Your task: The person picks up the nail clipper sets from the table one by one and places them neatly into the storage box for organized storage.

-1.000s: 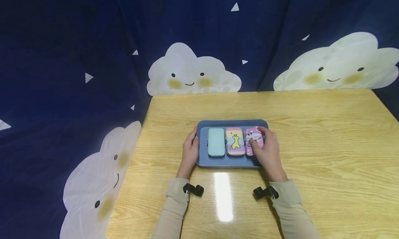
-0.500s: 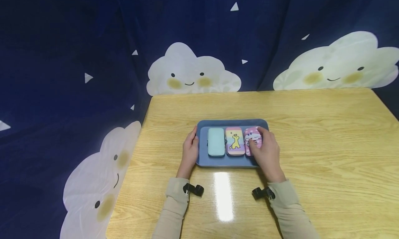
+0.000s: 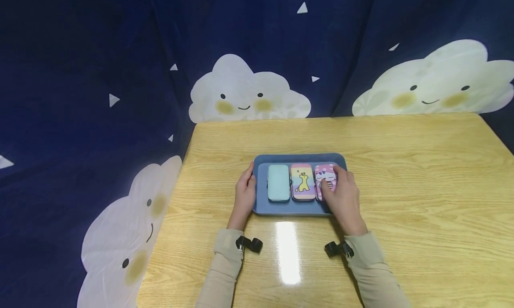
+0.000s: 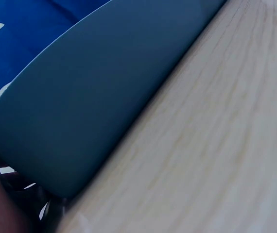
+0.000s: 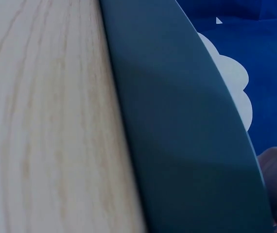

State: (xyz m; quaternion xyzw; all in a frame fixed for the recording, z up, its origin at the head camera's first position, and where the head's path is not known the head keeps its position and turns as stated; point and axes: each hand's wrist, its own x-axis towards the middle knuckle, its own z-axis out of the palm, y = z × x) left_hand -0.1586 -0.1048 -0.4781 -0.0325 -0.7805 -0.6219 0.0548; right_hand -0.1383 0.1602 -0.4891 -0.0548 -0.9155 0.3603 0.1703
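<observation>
A blue-grey rectangular tray (image 3: pixel 262 207) lies on the table in the head view. In it, side by side, are three small flat cases: a mint one (image 3: pixel 279 183), one with a yellow giraffe (image 3: pixel 303 182), and a pink patterned one (image 3: pixel 323 170). My left hand (image 3: pixel 245 194) holds the tray's left end, its thumb by the rim. Over the tray's right end, my right hand (image 3: pixel 346 200) grips the pink case, thumb across its face and index finger at its upper right corner. The other right fingers are mostly hidden. Both wrist views are largely filled by the tray's outer wall (image 4: pixel 90 87).
The wooden table (image 3: pixel 421 187) extends around the tray, with a bright light reflection in front of it. Behind and to the left hangs a dark blue curtain (image 3: pixel 249 27) with smiling clouds. Each sleeve cuff carries a small black wrist camera (image 3: pixel 255 245).
My right hand and wrist have shifted slightly left over the pink case, which seems to lie a touch further left and flatter. The left hand and the tray stay still.
</observation>
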